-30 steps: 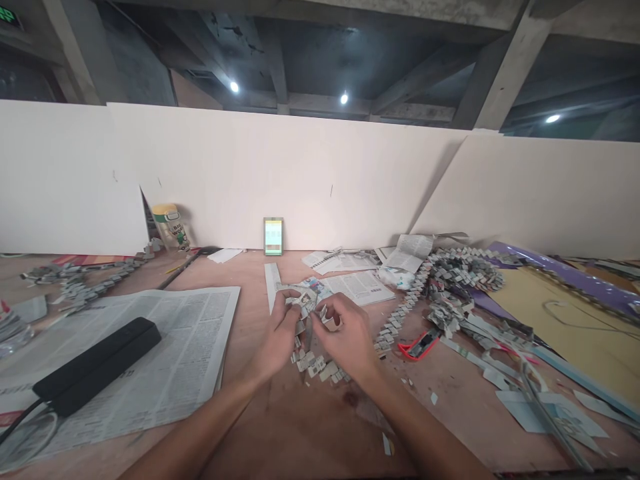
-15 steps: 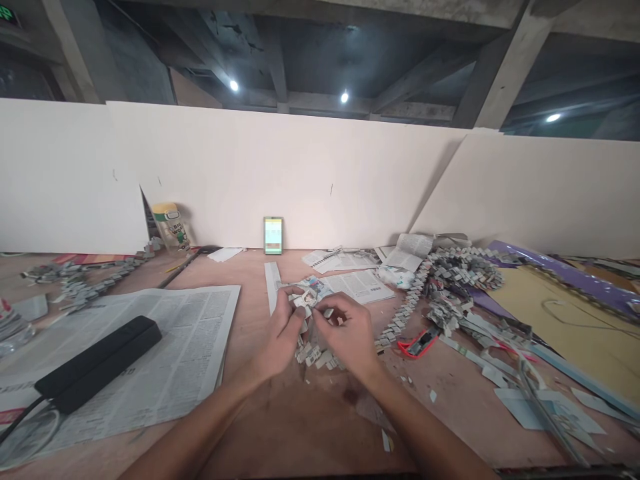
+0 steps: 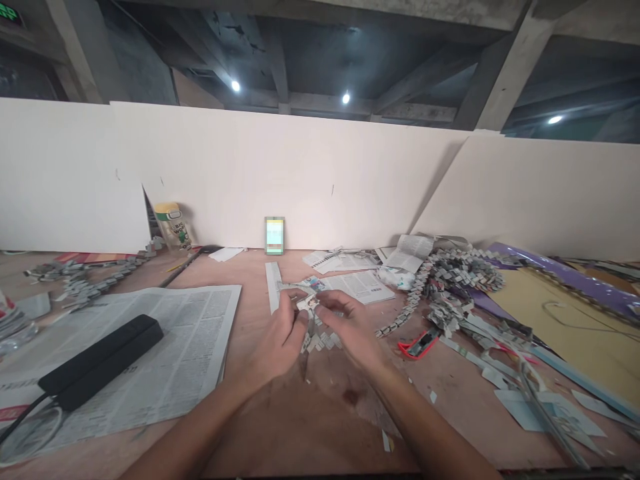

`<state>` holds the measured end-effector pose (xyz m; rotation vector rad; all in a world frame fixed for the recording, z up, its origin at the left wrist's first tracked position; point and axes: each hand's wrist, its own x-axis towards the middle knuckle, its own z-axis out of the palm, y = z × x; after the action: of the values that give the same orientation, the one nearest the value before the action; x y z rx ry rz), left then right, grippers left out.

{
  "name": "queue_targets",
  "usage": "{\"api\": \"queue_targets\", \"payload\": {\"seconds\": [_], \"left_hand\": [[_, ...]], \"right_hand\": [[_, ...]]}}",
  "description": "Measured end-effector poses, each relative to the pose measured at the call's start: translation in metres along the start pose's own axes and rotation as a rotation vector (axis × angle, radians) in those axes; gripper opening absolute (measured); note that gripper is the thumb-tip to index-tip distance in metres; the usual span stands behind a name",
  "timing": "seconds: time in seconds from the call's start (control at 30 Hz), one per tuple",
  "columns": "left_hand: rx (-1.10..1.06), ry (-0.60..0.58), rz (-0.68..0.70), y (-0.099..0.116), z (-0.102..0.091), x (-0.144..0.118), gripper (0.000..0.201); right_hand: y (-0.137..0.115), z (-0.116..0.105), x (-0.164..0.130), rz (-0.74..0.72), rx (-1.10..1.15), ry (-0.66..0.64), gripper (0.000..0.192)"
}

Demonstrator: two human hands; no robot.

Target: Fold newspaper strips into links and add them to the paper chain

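Fingers of both hands meet on one small folded paper piece (image 3: 311,304), and I see them pinched narrow on it: the left hand (image 3: 281,337) from the left side, the right hand (image 3: 350,330) from the right and a little above. The piece sits at the far tips of the fingers, so it lies away from me, past both palms. Under it hangs the woven chain (image 3: 320,341), a short zigzag of folded links whose long axis runs toward me, between the two wrists, with its near end on the table (image 3: 300,427). Both hands are equally near to the piece; I cannot tell which one carries more of it.

Near me the table is bare wood with only small scraps (image 3: 386,443). To the left, just beside the left forearm, lies an open newspaper (image 3: 190,347) with a black bar (image 3: 100,360) on it, so sideways room on that side ends at the edge of the paper. To the right a red cutter (image 3: 419,343) lies near the right hand but apart from it, and beyond it a big heap of finished chain (image 3: 450,280) and cut strips (image 3: 500,373).

Farther on, just behind the fingers, a strip (image 3: 273,287) and printed sheets (image 3: 360,283) lie flat. At the wall (image 3: 350,187) stands a phone (image 3: 274,235), and left of it a jar (image 3: 170,225).
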<state>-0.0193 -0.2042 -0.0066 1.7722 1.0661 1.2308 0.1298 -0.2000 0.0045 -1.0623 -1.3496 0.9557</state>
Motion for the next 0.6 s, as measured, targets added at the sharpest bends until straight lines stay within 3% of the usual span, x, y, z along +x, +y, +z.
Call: {"api": "queue_targets", "payload": {"seconds": [0.13,0.4,0.5,0.6], "left_hand": [[-0.045,0.012,0.046,0.001,0.000,-0.002,0.019],[-0.063,0.044,0.177,-0.010,0.002,-0.002,0.027],[0.027,0.045,0.231,-0.012,0.002,-0.002,0.027],[0.042,0.045,0.231,-0.011,0.000,-0.003,0.028]], "right_hand": [[0.002,0.002,-0.001,0.008,0.071,0.001,0.014],[0.005,0.019,-0.007,0.130,0.565,0.007,0.019],[0.007,0.021,-0.008,0.142,0.604,0.013,0.017],[0.008,0.018,-0.009,0.093,0.502,0.051,0.016]]}}
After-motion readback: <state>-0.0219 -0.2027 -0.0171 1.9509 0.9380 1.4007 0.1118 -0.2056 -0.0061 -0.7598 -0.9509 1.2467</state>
